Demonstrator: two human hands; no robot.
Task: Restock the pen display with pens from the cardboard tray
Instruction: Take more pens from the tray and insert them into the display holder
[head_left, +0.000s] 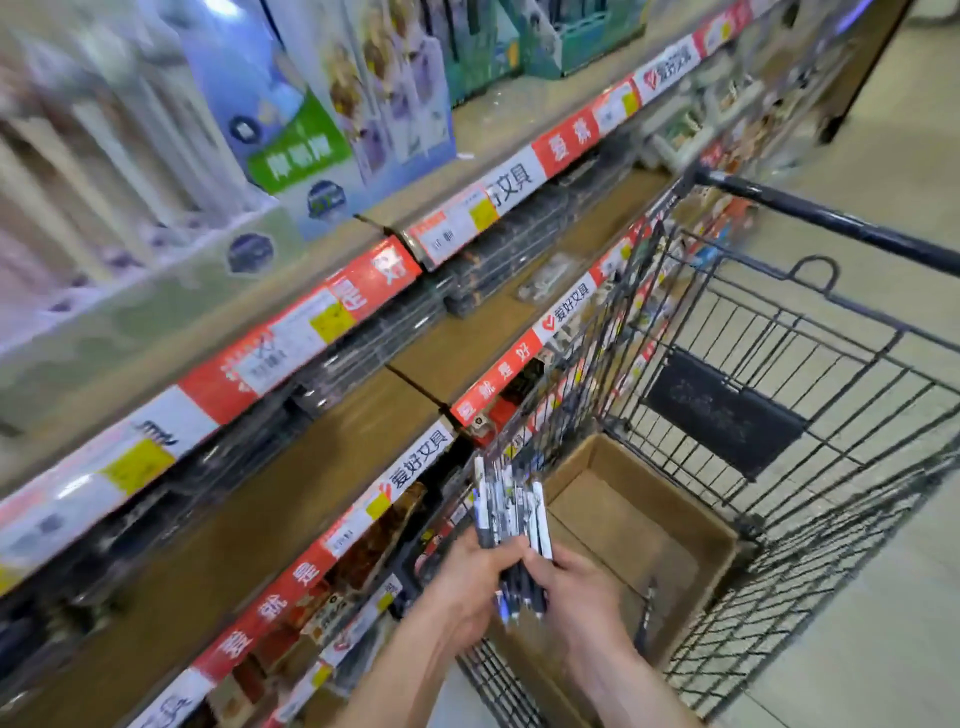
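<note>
Over the cardboard tray (639, 514), the left hand (467, 579) and right hand (579, 584) grip bundled pens (511, 512); squaring their tips should ease restocking.

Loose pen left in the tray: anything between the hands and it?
Nothing visible. The pen lies in the open cardboard tray by its right wall, uncovered. But the left hand and right hand both grip the pen bundle near its left side.
</note>
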